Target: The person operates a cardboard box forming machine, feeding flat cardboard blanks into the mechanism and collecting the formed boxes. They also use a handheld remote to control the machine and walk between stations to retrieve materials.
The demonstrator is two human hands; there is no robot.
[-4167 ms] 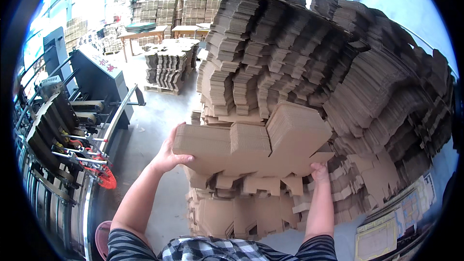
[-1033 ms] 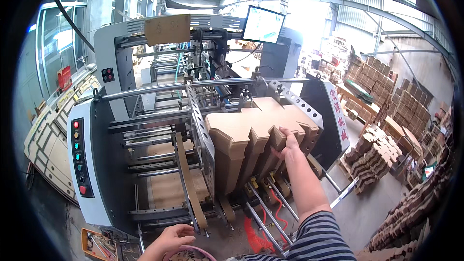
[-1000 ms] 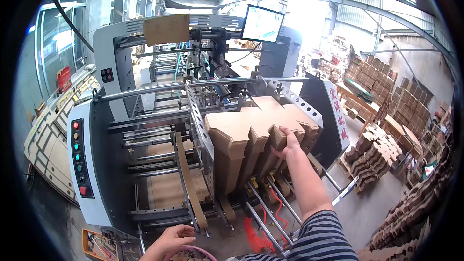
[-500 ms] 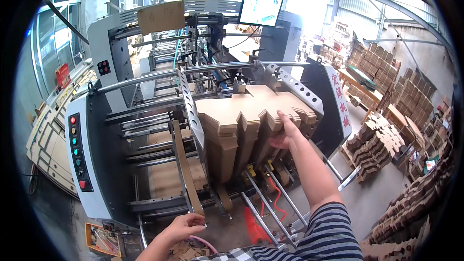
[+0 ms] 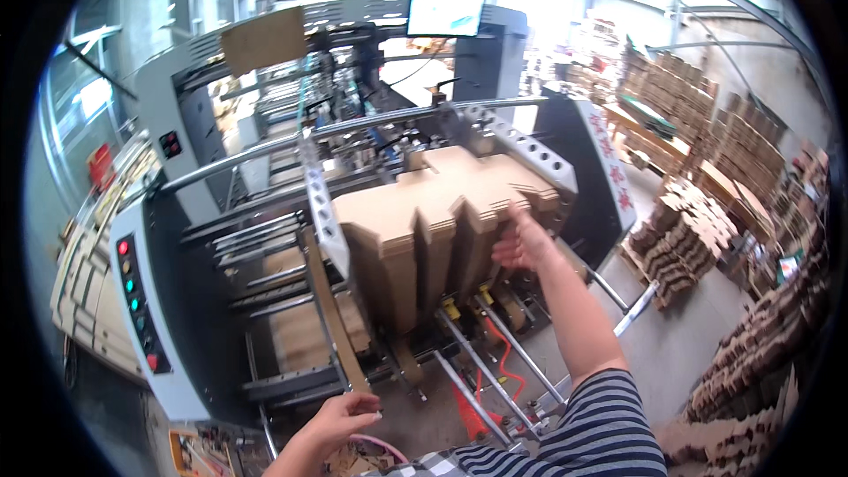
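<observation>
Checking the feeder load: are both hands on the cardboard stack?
No. Only the right hand touches the cardboard stack; the left hand is low, by the machine's front edge.

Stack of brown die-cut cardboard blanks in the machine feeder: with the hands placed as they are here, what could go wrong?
1. The stack of brown die-cut cardboard blanks leans in the grey feeder, steadied only by the right hand; it could tip or fan out.
2. That hand sits near the perforated metal side guide and the rails below, a likely pinch point.
3. The left hand rests by the lower frame edge, away from the stack, so it cannot catch slipping blanks.
</observation>
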